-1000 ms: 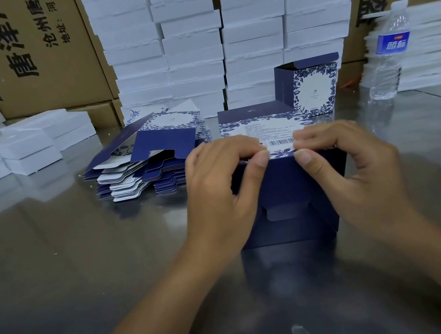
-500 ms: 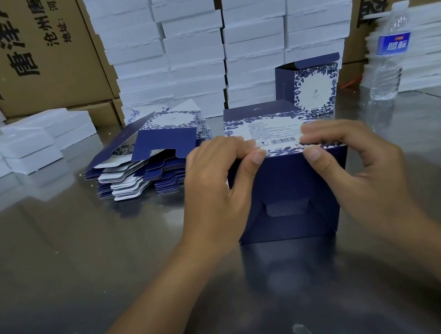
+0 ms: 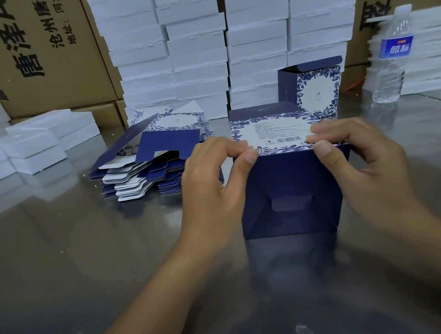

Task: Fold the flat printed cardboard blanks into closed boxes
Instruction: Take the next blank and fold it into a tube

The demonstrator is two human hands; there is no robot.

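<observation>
One box (image 3: pixel 289 184) stands mid-bench (image 3: pixel 53 253), dark flapped side facing near, label panel on top. Two hands: left hand (image 3: pixel 211 188) and right hand (image 3: pixel 368 168) each pinch the box's near top edge, thumb below, fingers (image 3: pixel 224 147) curled over the label panel. One second box (image 3: pixel 314 90), top flap up, just behind at far right. One pile of blanks (image 3: pixel 154 160) left, its right edge behind the left hand. One bottle (image 3: pixel 393 56) far right. Four white stacks (image 3: pixel 192 40) along the far side. Bench surface shows wide near-left.
</observation>
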